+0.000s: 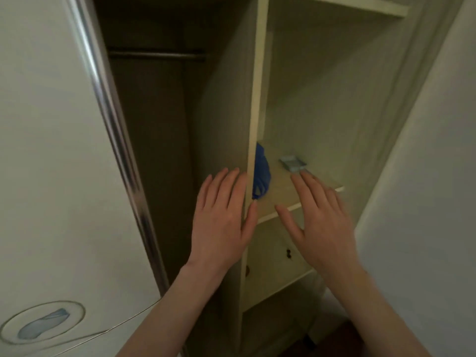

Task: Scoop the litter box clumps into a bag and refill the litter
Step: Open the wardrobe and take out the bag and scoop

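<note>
Head view: flat, empty hands near crumpled blue bag.

Dim, soft, slightly blurred view; dark closet interior, wide-angle edge bending.

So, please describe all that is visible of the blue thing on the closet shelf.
The blue thing looks like soft, crumpled plastic or fabric, perhaps a bag; the blur prevents certainty. It is deep blue, with folds. It lies on the pale wooden shelf, at its left end, against the vertical divider panel, which hides part of it. The left hand is spread in front of the panel; whether its thumb touches the blue thing is unclear. The right hand does not touch it.
</note>
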The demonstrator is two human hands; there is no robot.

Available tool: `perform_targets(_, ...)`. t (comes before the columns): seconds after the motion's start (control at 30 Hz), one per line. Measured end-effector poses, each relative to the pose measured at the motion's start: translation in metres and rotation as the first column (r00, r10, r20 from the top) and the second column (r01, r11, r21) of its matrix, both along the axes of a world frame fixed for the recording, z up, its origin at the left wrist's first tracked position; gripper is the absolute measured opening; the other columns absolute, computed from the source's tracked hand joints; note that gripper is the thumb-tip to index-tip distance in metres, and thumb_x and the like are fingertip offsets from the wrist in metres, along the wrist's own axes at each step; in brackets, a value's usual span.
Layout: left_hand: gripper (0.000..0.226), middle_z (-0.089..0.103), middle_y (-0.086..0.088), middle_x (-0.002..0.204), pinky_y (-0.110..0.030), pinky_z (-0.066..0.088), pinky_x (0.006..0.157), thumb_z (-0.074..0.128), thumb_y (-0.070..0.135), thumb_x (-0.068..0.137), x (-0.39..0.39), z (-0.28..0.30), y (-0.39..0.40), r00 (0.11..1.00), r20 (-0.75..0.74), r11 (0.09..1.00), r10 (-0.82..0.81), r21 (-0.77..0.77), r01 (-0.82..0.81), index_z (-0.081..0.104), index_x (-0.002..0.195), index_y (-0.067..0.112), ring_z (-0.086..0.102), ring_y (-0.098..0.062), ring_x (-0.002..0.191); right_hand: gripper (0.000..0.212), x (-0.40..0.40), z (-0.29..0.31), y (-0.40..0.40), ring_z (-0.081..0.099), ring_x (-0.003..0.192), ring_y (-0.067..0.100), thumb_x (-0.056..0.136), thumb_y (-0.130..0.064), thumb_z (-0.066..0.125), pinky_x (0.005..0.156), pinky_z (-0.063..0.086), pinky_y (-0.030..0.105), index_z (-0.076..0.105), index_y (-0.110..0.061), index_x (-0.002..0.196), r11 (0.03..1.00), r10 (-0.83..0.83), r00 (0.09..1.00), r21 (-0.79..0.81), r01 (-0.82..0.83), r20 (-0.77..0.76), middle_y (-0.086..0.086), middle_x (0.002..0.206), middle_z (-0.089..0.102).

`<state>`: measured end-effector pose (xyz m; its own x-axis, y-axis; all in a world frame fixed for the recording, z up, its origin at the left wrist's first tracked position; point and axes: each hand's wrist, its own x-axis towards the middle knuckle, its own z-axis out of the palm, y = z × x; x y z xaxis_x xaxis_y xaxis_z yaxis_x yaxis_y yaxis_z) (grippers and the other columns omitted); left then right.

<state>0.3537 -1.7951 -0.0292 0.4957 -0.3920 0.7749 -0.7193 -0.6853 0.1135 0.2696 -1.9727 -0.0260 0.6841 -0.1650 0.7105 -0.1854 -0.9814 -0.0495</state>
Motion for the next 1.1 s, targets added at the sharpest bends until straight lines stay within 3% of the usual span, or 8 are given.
perform_targets(0.13,0.052,0.053,-0.010,0.149,-0.045,0.030,0.123,0.039,0.042,0.106,0.007,-0.006,-0.037,0.997,-0.060,0.997,-0.044,0.055,0.047,0.050,0.146,0.010,0.045,-0.023,0.142,0.070,0.002,-0.008,-0.034,0.046,0.139,0.022,0.102,-0.063,0.032,0.117,0.035,0.043,0.047,-0.013,0.148,0.998,-0.050,0.998,0.021,0.051,-0.043,0.007,0.150,0.051)
perform_targets(0.37,0.048,0.057,-0.008,0.146,-0.040,0.032,0.121,0.043,0.041,0.106,0.027,-0.019,-0.102,0.992,-0.117,0.990,-0.051,0.123,0.066,0.050,0.145,0.013,0.048,-0.021,0.139,0.067,0.021,-0.020,-0.098,0.050,0.135,0.022,0.101,-0.064,0.034,0.114,0.039,0.043,0.050,-0.016,0.144,0.993,-0.078,0.994,0.084,0.084,-0.075,0.004,0.144,0.057)
perform_targets(0.5,0.048,0.058,-0.006,0.144,-0.032,0.024,0.117,0.042,0.042,0.105,0.048,-0.023,-0.134,0.990,-0.143,0.983,0.010,0.184,0.016,0.051,0.144,0.015,0.050,-0.019,0.136,0.067,0.042,-0.029,-0.133,0.052,0.133,0.022,0.101,-0.065,0.032,0.113,0.041,0.046,0.051,-0.017,0.143,0.989,-0.069,0.993,0.123,0.081,-0.099,0.004,0.143,0.058)
perform_targets(0.77,0.045,0.062,-0.007,0.137,-0.041,0.046,0.111,0.046,0.037,0.102,0.087,-0.047,-0.175,0.962,-0.222,0.972,0.159,0.208,-0.112,0.055,0.139,0.013,0.056,-0.021,0.129,0.064,0.089,-0.046,-0.188,0.054,0.129,0.021,0.102,-0.064,0.033,0.110,0.042,0.041,0.051,-0.018,0.143,0.992,-0.003,0.991,0.128,0.020,-0.136,0.002,0.140,0.059)
perform_targets(1.1,0.044,0.060,-0.008,0.133,-0.041,0.052,0.101,0.048,0.033,0.099,0.128,-0.077,-0.188,0.873,-0.348,0.934,0.342,0.226,-0.275,0.052,0.138,0.015,0.057,-0.020,0.121,0.054,0.145,-0.062,-0.221,0.062,0.114,0.025,0.102,-0.057,0.042,0.098,0.049,0.041,0.056,-0.017,0.136,0.991,-0.004,0.989,0.134,0.024,-0.150,0.005,0.126,0.066)
